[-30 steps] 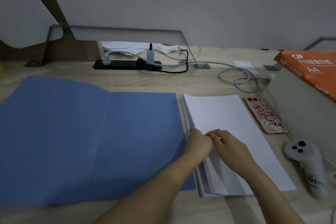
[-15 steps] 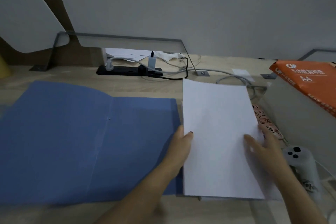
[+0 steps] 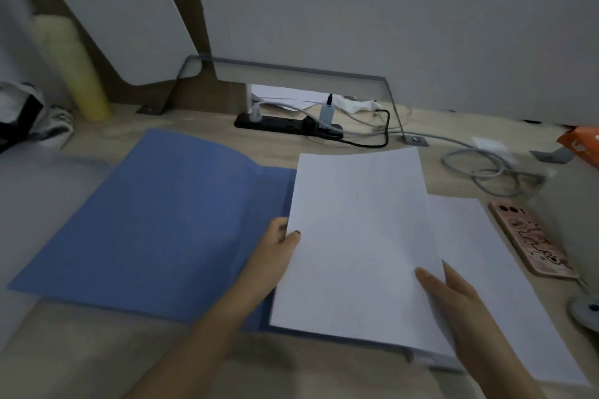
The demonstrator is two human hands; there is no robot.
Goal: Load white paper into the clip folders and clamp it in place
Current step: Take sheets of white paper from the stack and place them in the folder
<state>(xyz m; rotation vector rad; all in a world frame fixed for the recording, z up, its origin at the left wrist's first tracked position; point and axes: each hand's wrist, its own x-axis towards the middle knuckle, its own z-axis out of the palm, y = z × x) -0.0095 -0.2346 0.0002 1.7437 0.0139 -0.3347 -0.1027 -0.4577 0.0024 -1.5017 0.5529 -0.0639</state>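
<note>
Since a moment ago, the sheet has slid left, off the stack and partly over the open blue folder.

Both my hands pinch the white sheet [image 3: 356,236]: my left hand [image 3: 275,253] has its grip closed on the left edge, my right hand [image 3: 453,295] on the lower right edge. It hovers over the folder [image 3: 162,220], whose right half lies on the bench [image 3: 97,350], while the paper stack [image 3: 502,285] stays just beside it. I cannot see a clip anywhere, so I may set the sheet down crooked or short of it. Thin paper held only at its edges could sag, buckle or crease, and a skewed landing would clamp badly.
</note>
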